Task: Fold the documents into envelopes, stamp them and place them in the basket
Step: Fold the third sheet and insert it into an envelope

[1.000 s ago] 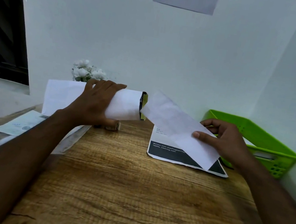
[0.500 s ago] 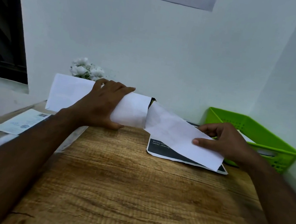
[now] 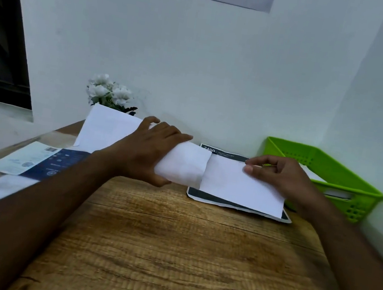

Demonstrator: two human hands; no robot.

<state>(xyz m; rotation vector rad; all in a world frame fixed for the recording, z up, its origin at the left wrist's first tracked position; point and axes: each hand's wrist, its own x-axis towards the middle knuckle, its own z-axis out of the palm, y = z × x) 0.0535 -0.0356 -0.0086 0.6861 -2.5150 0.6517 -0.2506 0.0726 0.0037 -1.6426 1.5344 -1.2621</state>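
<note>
Left hand grips envelope; right hand pinches folded document.

Both forearms extended; left hand curls round envelope, thumb under fingers; right hand pinches folded document at fingertips.

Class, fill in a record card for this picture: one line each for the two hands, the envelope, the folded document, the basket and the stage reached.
left hand: grips the envelope near its open end
right hand: pinches the folded document
envelope: white, held over the table
folded document: left end at the envelope's mouth, apparently just inside
basket: green, far right by the wall, something white inside
stage: document going in; envelope not yet in basket
</note>
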